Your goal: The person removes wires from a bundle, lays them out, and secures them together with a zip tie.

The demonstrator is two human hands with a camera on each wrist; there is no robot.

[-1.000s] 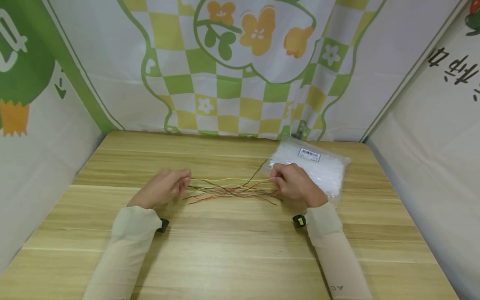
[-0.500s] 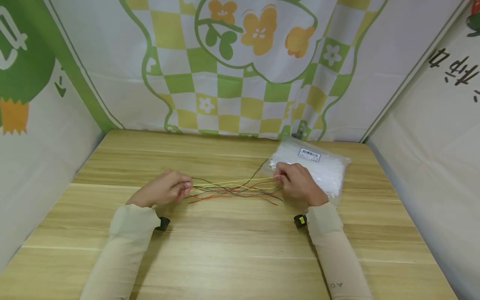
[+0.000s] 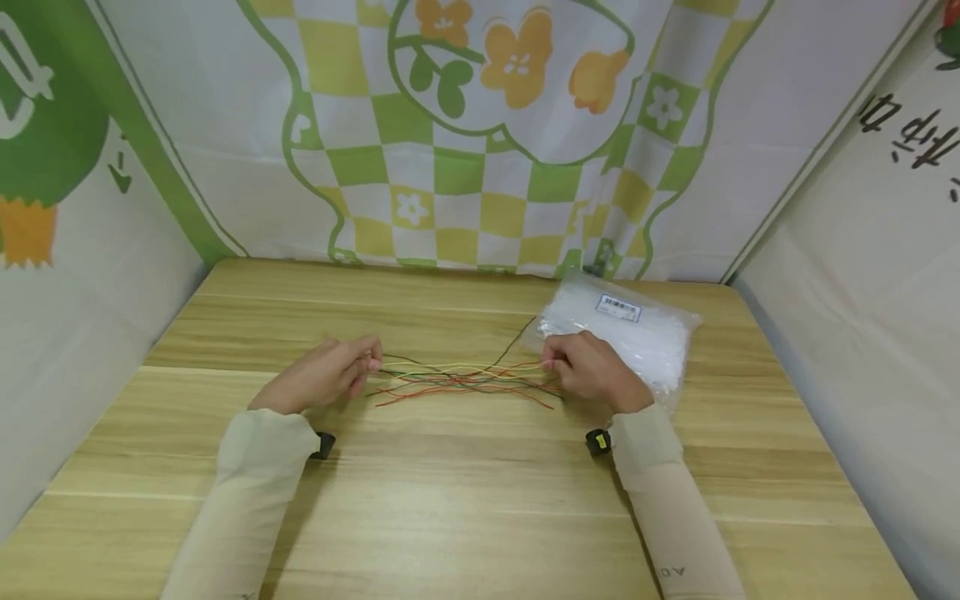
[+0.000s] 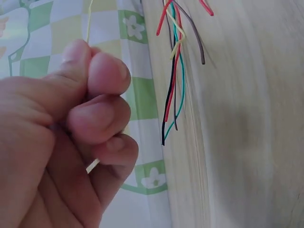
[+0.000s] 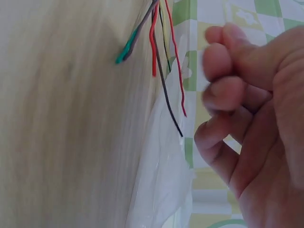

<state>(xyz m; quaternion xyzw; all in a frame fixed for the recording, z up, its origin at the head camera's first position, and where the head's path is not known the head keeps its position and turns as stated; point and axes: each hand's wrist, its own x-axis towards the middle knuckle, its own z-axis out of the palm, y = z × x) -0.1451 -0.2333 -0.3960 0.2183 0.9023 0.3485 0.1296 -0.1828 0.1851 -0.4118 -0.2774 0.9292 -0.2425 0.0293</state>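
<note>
Several thin coloured wires (image 3: 457,382) lie crosswise in a loose bunch on the table, in red, yellow, green and black. My left hand (image 3: 322,375) is at their left ends, pinching a yellow wire (image 4: 89,21) between thumb and forefinger. At the right ends, my right hand (image 3: 592,371) has thumb and forefinger pressed together on what appears to be the same yellow wire; its tip there is barely visible. In the right wrist view, red, black and green wire ends (image 5: 164,90) hang beside the right hand, apart from the fingers.
A clear plastic bag (image 3: 652,333) with white contents and a barcode label (image 3: 618,307) lies behind and beside the right hand. The wooden table (image 3: 450,500) meets printed cloth walls at the back (image 3: 457,192) and both sides.
The yellow wire was drawn straight between my hands half a second ago; it now sags lower, among the other wires. My right hand has shifted slightly left.
</note>
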